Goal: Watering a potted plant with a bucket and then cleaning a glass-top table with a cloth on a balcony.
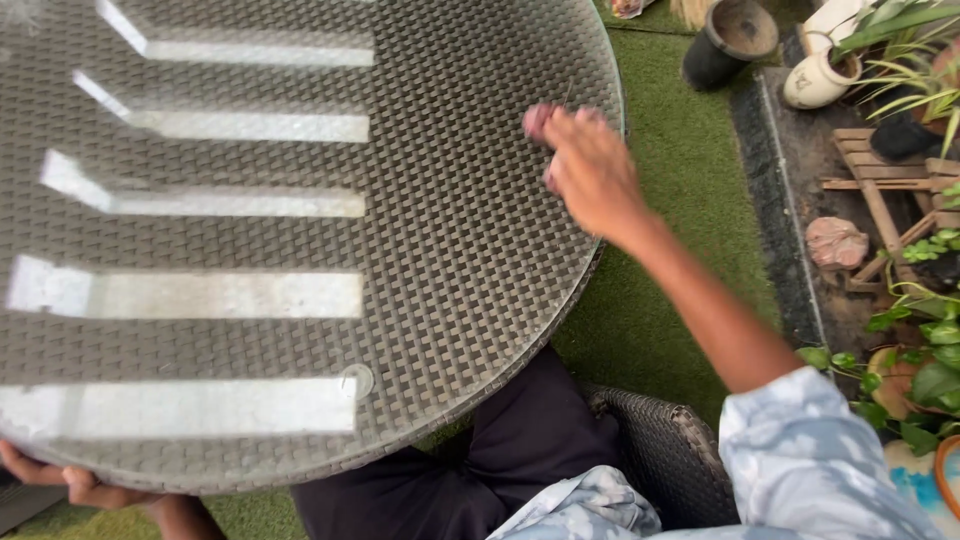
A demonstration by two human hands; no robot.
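The place is a garden corner with green artificial grass on the ground; a round wicker table with a glass top stands before the seated person, and bright stripes of light reflect on the glass. The right hand reaches forward over the far edge of the table, the arm almost straight; its fingers are bent and close together, and something pinkish, maybe a small cloth, shows at the fingertips, but it is blurred and I cannot tell surely what it holds. The left hand grips the near rim from below, fingers curled around it, probably to keep the table steady. To the right of the reaching hand lie a dark pot, a white jug and leafy plants.
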